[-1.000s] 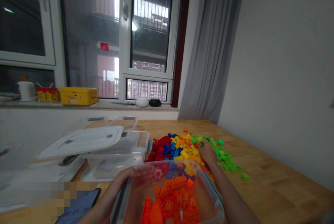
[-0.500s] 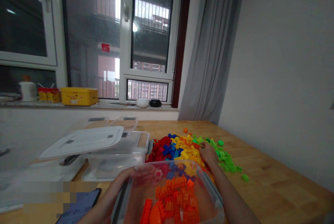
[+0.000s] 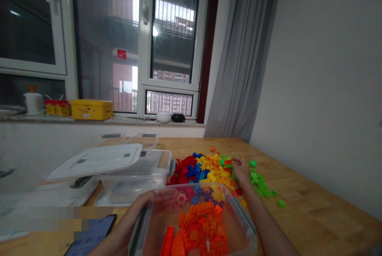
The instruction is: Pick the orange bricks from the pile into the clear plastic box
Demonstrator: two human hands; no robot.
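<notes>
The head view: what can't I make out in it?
In the head view:
Clear box: its near end is cut off by the bottom edge.
Left hand: its fingertips show only hazily through the box's wall.
Right hand: too small to tell whether its fingers touch the orange piece.
Phone: its lower part is cut off by the bottom edge.

I've got a clear plastic box [image 3: 159, 216] with grey clasps up front, orange toy bricks [image 3: 203, 228] jumbled inside. Just past it there's a loose heap: red pieces [image 3: 184, 169] on the left, then blue ones [image 3: 191, 171], yellow ones [image 3: 219, 174] mid-pile, bright green pieces [image 3: 261, 184] trailing off right. One small orange piece [image 3: 227, 163] sits by the greens, shape too blurry for me.
</notes>
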